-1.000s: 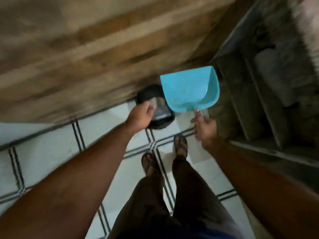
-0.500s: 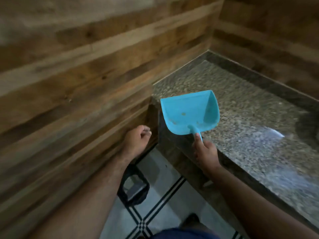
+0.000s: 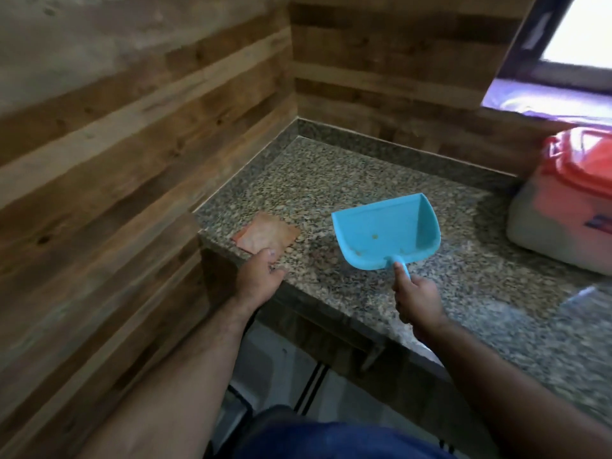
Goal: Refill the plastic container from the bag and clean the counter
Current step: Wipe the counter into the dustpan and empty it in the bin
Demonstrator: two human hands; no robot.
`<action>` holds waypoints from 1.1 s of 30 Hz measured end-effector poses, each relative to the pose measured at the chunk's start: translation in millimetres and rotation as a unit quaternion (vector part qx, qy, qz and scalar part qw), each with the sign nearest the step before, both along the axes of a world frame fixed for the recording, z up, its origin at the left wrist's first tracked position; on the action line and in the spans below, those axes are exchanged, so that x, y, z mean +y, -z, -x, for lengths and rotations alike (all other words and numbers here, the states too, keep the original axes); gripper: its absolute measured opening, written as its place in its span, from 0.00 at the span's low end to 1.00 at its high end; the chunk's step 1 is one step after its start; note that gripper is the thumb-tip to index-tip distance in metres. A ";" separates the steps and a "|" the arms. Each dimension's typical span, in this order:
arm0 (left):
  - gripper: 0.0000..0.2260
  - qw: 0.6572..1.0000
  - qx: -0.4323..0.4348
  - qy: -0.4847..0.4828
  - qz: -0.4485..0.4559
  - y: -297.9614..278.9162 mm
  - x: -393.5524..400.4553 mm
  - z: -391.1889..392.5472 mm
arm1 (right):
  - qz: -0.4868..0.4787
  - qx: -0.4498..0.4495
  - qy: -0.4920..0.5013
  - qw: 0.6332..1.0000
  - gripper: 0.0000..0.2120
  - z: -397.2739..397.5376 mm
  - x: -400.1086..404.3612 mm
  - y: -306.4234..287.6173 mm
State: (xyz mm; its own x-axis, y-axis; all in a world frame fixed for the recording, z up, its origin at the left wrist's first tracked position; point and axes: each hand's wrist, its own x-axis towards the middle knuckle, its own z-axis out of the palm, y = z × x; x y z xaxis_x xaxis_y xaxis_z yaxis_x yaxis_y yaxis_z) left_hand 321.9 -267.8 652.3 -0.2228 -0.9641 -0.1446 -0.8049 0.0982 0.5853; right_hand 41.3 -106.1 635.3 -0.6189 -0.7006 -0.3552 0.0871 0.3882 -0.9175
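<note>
Right hand [image 3: 418, 300] closed around the handle of the blue dustpan [image 3: 385, 232], pan over the granite counter [image 3: 347, 173], a few crumbs inside. Left hand [image 3: 259, 277] at the counter's front edge, fingers loosely curled, fingertips touching an orange cloth [image 3: 265, 235] lying flat. Far right: plastic container [image 3: 563, 207], red lid on, near the window sill.

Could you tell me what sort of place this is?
Probably a home kitchen corner: a speckled granite counter, a lidded plastic container standing on it, and a blue dustpan held by the right hand.
</note>
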 end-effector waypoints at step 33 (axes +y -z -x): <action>0.20 0.979 -0.026 0.202 -0.021 101.0 -194.3 308.9 | -0.073 0.011 0.414 0.907 0.26 79.9 24.7 7.1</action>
State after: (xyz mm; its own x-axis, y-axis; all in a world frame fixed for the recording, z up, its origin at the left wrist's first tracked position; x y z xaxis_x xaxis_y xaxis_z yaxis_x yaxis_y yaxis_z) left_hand 13.0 -462.1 551.3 -0.5760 -0.7916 -0.2040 -0.7345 0.3916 0.5542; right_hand -38.6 -81.4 628.1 -0.9197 0.0611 -0.3879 0.3864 0.3166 -0.8663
